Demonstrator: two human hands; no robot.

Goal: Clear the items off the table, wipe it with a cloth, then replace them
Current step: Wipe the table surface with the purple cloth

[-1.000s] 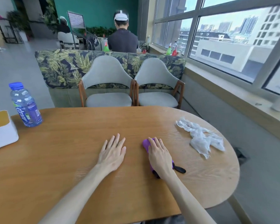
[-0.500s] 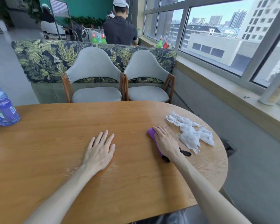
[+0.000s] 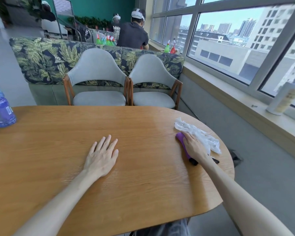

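Note:
My right hand (image 3: 193, 148) presses flat on a purple cloth (image 3: 181, 140) with a black edge, near the right end of the wooden table (image 3: 126, 193). The cloth touches a crumpled white wipe (image 3: 197, 133) lying just beyond my fingers. My left hand (image 3: 101, 157) rests palm down on the bare wood at the table's middle, fingers spread, holding nothing. A blue water bottle (image 3: 0, 106) stands at the table's far left edge, partly cut off by the frame.
Two grey chairs (image 3: 99, 86) (image 3: 153, 84) stand behind the table, against a leaf-patterned sofa (image 3: 46, 60). A window sill (image 3: 245, 106) runs along the right with a white cylinder (image 3: 284, 99) on it. People sit at another table further back.
My right hand has slid the purple cloth to the right until it reached the white wipe. The view turned right, so the white box at the left left the frame. My left hand stayed flat.

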